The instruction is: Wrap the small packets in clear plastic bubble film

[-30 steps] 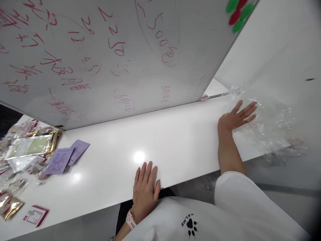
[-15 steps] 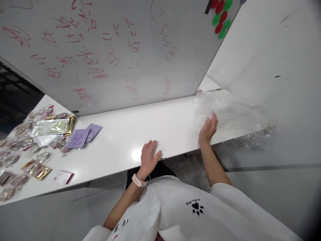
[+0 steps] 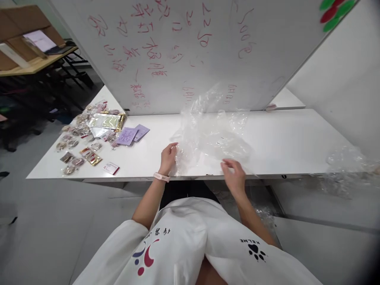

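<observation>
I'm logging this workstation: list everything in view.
Table: one, white, centre
Crumpled plastic film: count unclear, clear, over mid-table
Film heap: count unclear, clear, table's right end
Sachets: two, purple, left of crumpled film
Small wrapped packets: many, brownish, table's left end
Foil pouch: one, silver-green, atop small packets
Gold packets: at least two, gold, left end
Flat packet: one, white-red, front edge
Whiteboard: one, white, red writing, on table
Round magnets: several, red, green, whiteboard corner
Laptop: one, dark, wooden desk
Cardboard: count unclear, brown, on desk
T-shirt: one, white, torso
Wristband: one, pink, left wrist
Left hand: one, film's left edge
Right hand: one, film's near edge
</observation>
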The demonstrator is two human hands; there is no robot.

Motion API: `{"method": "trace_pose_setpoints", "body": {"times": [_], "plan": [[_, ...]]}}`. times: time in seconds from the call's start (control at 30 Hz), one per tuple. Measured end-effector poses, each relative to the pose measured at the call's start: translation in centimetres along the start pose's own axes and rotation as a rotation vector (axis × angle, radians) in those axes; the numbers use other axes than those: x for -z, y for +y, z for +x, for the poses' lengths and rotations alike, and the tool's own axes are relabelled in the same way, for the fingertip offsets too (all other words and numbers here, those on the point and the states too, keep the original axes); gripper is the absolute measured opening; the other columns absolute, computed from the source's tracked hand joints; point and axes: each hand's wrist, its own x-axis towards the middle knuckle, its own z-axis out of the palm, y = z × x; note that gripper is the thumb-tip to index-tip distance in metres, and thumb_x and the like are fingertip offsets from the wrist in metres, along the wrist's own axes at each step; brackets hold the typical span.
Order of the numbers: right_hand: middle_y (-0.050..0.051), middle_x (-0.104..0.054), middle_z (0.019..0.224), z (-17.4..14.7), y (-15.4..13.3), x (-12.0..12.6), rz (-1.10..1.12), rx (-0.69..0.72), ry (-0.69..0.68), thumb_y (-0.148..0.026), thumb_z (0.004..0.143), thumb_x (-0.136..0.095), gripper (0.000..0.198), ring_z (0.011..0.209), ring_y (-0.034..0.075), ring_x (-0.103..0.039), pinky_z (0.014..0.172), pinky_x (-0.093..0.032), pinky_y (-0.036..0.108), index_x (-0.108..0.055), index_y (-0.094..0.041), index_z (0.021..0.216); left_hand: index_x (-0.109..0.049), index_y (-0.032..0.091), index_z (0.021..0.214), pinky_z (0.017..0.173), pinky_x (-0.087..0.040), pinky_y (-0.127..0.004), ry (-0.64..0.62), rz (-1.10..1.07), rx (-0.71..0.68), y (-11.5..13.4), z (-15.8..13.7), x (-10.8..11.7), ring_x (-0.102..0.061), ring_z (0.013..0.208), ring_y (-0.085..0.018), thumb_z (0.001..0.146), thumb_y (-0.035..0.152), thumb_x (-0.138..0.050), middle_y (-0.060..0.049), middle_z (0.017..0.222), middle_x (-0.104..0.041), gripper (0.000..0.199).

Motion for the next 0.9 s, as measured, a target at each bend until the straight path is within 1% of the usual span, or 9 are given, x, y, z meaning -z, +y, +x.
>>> {"method": "trace_pose_setpoints", "body": {"times": [0.13,0.27,0.33,0.47,0.53,0.63,0.73,0.83,0.9], "plan": [[0.012,-0.062,0.108,1.9,2.9,2.1,-0.176,-0.184,0.311,-0.050,0.088,-0.058,0.037,0.091,0.028,-0.065,0.081,-0.056,0.048,-0.059,-0.026,0.116,-0.070,0.017,0.119,0.049,-0.022,-0.022,-0.017,0.118,-0.028,0.0,0.3,4.8,-0.027,0.049,-0.008,0.086,0.030,-0.060,0.006,0.057,-0.036,0.037],[0.021,-0.047,0.137,3.5,1.4,3.8,-0.466,-0.165,0.577,-0.043,0.097,-0.035,0.050,0.127,0.036,-0.051,0.095,-0.048,0.058,-0.043,-0.027,0.143,-0.070,0.017,0.118,0.049,-0.023,-0.021,0.076,0.190,-0.008,-0.4,0.0,5.7,-0.028,0.051,-0.008,0.085,0.029,-0.059,0.006,0.057,-0.036,0.036],[0.017,-0.041,0.147,3.6,-0.3,3.3,-0.599,-0.031,0.482,-0.043,0.098,-0.031,0.052,0.142,0.037,-0.035,0.107,-0.036,0.064,-0.043,-0.032,0.147,-0.070,0.016,0.117,0.049,-0.027,-0.021,0.053,0.187,0.015,-0.5,-0.4,4.5,-0.034,0.051,-0.008,0.084,0.028,-0.061,0.005,0.059,-0.043,0.037],[-0.001,-0.041,0.155,4.0,-0.8,0.1,-0.604,0.304,-0.236,-0.047,0.094,-0.046,0.044,0.148,0.034,-0.026,0.117,-0.017,0.063,-0.056,-0.044,0.137,-0.068,0.017,0.118,0.053,-0.041,-0.021,-0.069,0.064,0.020,0.3,-1.5,1.1,-0.048,0.055,-0.009,0.079,0.028,-0.066,0.001,0.072,-0.058,0.040],[-0.003,-0.042,0.156,4.8,1.3,-1.0,-0.628,0.314,-0.432,-0.045,0.095,-0.046,0.042,0.148,0.031,-0.028,0.119,-0.015,0.060,-0.058,-0.043,0.135,-0.067,0.018,0.117,0.052,-0.045,-0.022,-0.094,0.016,0.009,1.0,-2.0,0.2,-0.049,0.055,-0.008,0.079,0.029,-0.068,0.001,0.076,-0.061,0.040],[0.002,-0.042,0.156,6.8,5.8,0.0,-0.747,0.154,-0.421,-0.042,0.098,-0.039,0.043,0.147,0.029,-0.030,0.117,-0.017,0.060,-0.057,-0.037,0.138,-0.068,0.018,0.113,0.050,-0.045,-0.021,-0.079,-0.015,-0.041,2.0,-2.9,0.4,-0.048,0.054,-0.008,0.080,0.032,-0.069,0.002,0.073,-0.059,0.036],[0.007,-0.040,0.157,8.7,8.5,2.7,-0.831,-0.007,-0.260,-0.044,0.099,-0.037,0.046,0.147,0.032,-0.028,0.116,-0.016,0.063,-0.059,-0.029,0.137,-0.068,0.020,0.112,0.053,-0.045,-0.021,-0.020,-0.001,-0.099,2.6,-3.9,1.7,-0.050,0.057,-0.009,0.083,0.033,-0.068,0.003,0.069,-0.056,0.032],[0.015,-0.042,0.154,9.2,6.9,3.7,-0.736,-0.062,-0.040,-0.049,0.095,-0.042,0.052,0.146,0.036,-0.029,0.116,-0.018,0.062,-0.061,-0.020,0.133,-0.068,0.022,0.114,0.062,-0.047,-0.023,0.019,0.119,-0.201,3.2,-5.0,2.0,-0.053,0.062,-0.010,0.087,0.032,-0.065,0.003,0.071,-0.059,0.029],[0.016,-0.054,0.143,8.6,4.0,2.3,-0.463,-0.122,-0.035,-0.056,0.094,-0.041,0.056,0.137,0.034,-0.042,0.112,-0.030,0.058,-0.063,-0.018,0.130,-0.068,0.022,0.115,0.067,-0.048,-0.024,0.008,0.212,-0.334,3.6,-5.7,1.3,-0.057,0.067,-0.011,0.091,0.032,-0.062,0.001,0.076,-0.065,0.026]]}}
